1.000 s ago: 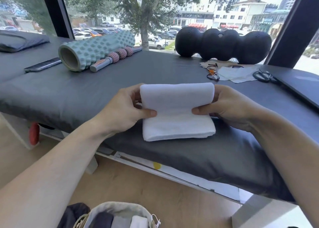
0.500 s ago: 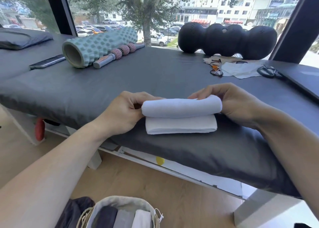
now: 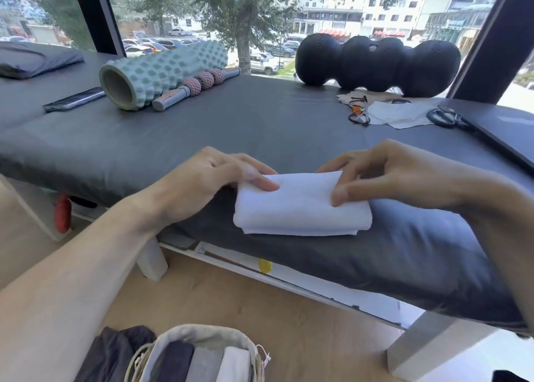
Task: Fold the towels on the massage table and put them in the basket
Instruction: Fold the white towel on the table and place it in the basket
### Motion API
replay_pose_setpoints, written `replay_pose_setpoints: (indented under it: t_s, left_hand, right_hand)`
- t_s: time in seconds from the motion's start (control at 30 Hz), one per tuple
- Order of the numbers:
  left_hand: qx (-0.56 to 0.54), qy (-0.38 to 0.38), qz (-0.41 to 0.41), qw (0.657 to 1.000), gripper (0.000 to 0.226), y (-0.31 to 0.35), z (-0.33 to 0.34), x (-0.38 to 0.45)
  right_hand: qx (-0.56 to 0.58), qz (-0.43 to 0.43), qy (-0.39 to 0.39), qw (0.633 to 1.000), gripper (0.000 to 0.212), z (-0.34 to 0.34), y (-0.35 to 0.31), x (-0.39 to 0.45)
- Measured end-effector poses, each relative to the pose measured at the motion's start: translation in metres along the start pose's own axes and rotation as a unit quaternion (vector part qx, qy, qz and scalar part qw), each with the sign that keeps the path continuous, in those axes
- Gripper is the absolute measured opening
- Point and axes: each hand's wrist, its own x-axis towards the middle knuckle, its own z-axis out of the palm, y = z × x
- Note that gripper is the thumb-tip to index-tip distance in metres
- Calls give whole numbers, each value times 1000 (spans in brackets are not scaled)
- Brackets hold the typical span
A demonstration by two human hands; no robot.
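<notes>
A white towel (image 3: 300, 211), folded into a flat rectangle, lies on the dark grey massage table (image 3: 260, 127) near its front edge. My left hand (image 3: 202, 179) holds the towel's left far corner, thumb on top and fingers behind the far edge. At the right far corner my right hand (image 3: 384, 173) does the same, its thumb pressing the top and its curled fingers at the far edge. The lined wicker basket (image 3: 202, 332) stands on the floor below me and holds a dark, a grey and a white folded towel.
On the table's far side lie a green foam roller (image 3: 161, 75), a massage stick (image 3: 196, 85), a phone (image 3: 75, 100), a black peanut roller (image 3: 378, 64), glasses (image 3: 358, 111), papers and scissors (image 3: 445, 117). A dark cloth (image 3: 115, 350) lies beside the basket on the wooden floor.
The raised far half of the towel has come down toward me onto the near half, so the towel now lies flat. Both hands stayed at its ends.
</notes>
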Motion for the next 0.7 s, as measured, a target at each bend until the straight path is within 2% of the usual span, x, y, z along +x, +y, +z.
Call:
replay_pose_setpoints:
  t_s: [0.03,0.1,0.2,0.27,0.3,0.4,0.47,0.53,0.6,0.7]
  left_hand:
    - [30,23,17,999,21,3,3,-4]
    - [82,44,23,995,45,11,10,-9]
    - [95,-2,7,995,65,17,17,-15]
    - [113,-6,16,993,68,21,18,-15]
    - [111,20,35,993,67,23,17,-15]
    - [120,144,101,977,65,30,14,-14]
    - [157,178,103,966,67,30,16,-9]
    - [175,147,67,971,67,27,19,-5]
    - [146,105,35,983,63,21,21,-1]
    - [103,102,28,989,60,16,20,2]
  right_hand:
    - [-22,7,24,999,17,3,0,2]
    - [-31,25,58,998,45,8,2,5]
    - [-75,43,17,996,68,10,-1,2]
    - [-121,30,-4,992,69,10,-8,-1]
    - [-136,15,13,991,69,9,-10,-2]
    - [-150,-37,151,976,78,4,-11,0]
    - [-176,-47,192,964,81,6,-10,4]
    - [-202,-30,160,966,75,10,-7,9]
    - [-188,1,114,975,70,12,-4,10]
    - [-143,13,93,985,66,11,0,10]
